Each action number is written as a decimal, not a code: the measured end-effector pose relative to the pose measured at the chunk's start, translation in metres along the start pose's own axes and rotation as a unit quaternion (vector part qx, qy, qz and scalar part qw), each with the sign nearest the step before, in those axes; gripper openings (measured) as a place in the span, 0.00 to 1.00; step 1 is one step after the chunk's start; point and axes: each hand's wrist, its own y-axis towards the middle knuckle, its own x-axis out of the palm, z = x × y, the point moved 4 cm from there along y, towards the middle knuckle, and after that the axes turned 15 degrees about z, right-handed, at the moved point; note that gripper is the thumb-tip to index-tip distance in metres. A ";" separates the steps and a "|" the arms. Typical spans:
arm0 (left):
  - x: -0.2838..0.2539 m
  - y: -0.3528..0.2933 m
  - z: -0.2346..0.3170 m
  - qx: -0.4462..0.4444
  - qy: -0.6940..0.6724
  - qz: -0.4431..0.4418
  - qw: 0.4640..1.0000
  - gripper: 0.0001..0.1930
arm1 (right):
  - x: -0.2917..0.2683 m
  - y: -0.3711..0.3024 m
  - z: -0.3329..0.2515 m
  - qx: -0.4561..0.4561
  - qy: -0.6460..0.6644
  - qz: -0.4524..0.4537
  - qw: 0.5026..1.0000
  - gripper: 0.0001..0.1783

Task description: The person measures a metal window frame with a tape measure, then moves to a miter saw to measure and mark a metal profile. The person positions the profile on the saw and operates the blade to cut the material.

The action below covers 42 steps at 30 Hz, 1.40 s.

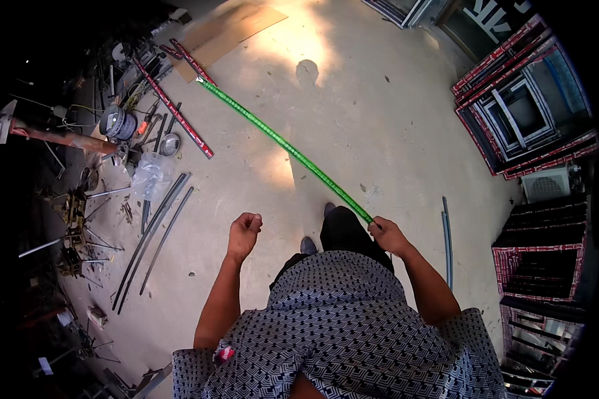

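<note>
Right hand (387, 236) grips the green strip (284, 143) at one end, left hand (245, 231) loosely curled, so any wobble could whack the red strip (193, 63) around 11 o'clock.

The left forearm (219, 299) is being held out in front here, slanted slightly inward, and the left hand (245, 233) is being carried at its end, fingers being curled in toward the palm! Across on the other side, the elbow is being bent, the right forearm (429, 282) is being angled inward, and a grip is being held by the right hand (388, 237).
</note>
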 end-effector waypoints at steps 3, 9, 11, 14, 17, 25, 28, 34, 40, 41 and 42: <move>-0.004 0.081 0.036 -0.057 -0.051 0.057 0.995 0.13 | 0.004 0.077 -0.039 0.061 0.026 -0.024 0.998 0.14; -0.013 0.158 -0.024 -0.307 -0.036 0.123 0.943 0.11 | 0.018 0.267 -0.140 0.024 0.006 -0.054 0.998 0.14; -0.023 0.152 -0.065 -0.379 -0.005 0.081 0.922 0.17 | 0.016 0.334 -0.201 0.025 -0.015 -0.079 0.996 0.14; -0.018 0.173 -0.029 -0.310 0.111 0.034 0.943 0.16 | 0.005 0.429 -0.282 -0.027 -0.052 -0.073 0.996 0.13; -0.004 0.224 0.007 -0.303 0.076 0.082 0.946 0.18 | 0.001 0.519 -0.373 -0.104 -0.073 -0.073 0.989 0.12; 0.026 0.478 -0.016 -0.197 0.093 0.027 0.975 0.17 | 0.045 0.709 -0.509 -0.120 -0.100 -0.090 0.984 0.12; 0.000 0.597 0.103 -0.302 -0.011 0.072 0.950 0.15 | 0.054 0.763 -0.521 -0.083 -0.091 -0.085 0.989 0.12; -0.089 0.854 0.280 -0.244 -0.111 0.157 0.950 0.07 | 0.037 0.869 -0.578 -0.078 -0.114 -0.017 0.990 0.16; -0.113 1.025 0.376 -0.145 -0.183 0.210 0.949 0.14 | 0.048 1.003 -0.599 0.072 -0.090 -0.061 0.991 0.16; -0.106 1.039 0.377 -0.159 -0.183 0.214 0.946 0.13 | 0.054 1.031 -0.600 0.088 -0.085 -0.070 0.990 0.15; -0.098 1.044 0.373 -0.174 -0.183 0.220 0.942 0.13 | 0.056 1.056 -0.607 0.106 -0.070 -0.085 0.988 0.14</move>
